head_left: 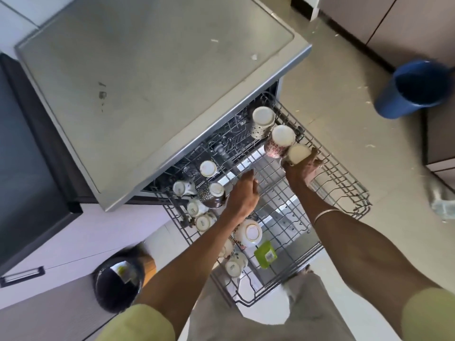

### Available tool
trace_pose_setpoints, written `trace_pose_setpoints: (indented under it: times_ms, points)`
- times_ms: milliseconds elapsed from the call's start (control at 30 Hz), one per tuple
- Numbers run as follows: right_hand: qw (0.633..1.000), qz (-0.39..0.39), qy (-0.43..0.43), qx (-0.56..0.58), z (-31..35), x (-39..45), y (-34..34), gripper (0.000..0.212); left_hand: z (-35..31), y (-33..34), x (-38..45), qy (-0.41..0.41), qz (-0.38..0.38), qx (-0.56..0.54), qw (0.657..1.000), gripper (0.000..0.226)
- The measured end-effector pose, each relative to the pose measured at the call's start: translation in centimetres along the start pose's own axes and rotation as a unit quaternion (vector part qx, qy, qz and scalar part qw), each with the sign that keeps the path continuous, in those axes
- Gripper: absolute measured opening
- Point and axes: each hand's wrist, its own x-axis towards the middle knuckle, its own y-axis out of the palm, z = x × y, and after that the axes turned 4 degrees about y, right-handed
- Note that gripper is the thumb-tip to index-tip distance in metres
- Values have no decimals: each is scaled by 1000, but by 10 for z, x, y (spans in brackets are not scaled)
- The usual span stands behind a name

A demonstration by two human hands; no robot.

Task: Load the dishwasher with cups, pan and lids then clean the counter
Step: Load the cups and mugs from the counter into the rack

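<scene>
Where the right hand closes around a cup, the cup sits upside down at the far right edge of the pulled-out upper rack, touching a patterned cup just beyond it; a third inverted cup stands next in the same row, nearer the dishwasher opening; the left hand rests on the rack wires at mid-rack, fingers curled loosely, and it appears to hold nothing, though its underside is hidden; several small cups stand inverted along the left side of the rack; a larger bowl-shaped cup lies near the front, beside a green tag; a blue bucket stands on the floor to the right, well apart; a dark bin stands at lower left
</scene>
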Motion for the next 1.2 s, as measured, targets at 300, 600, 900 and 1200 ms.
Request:
trace_pose_setpoints:
  times_ms: [300,600,900,1200]
  points:
    - [999,19,25,-29,12,-13,-22,103,-5,-24,-4,16,-19,-11,1000,32]
    - [998,-24,20,-53,32,-75,-70,76,-21,-79,-24,90,8,-15,996,33]
    - [996,-27,-37,-78,80,-174,-105,48,-30,-181,-56,221,-55,35,973,31]
    - [981,10,-145,-130,126,-264,-90,50,5,-249,-109,211,-122,72,967,36]
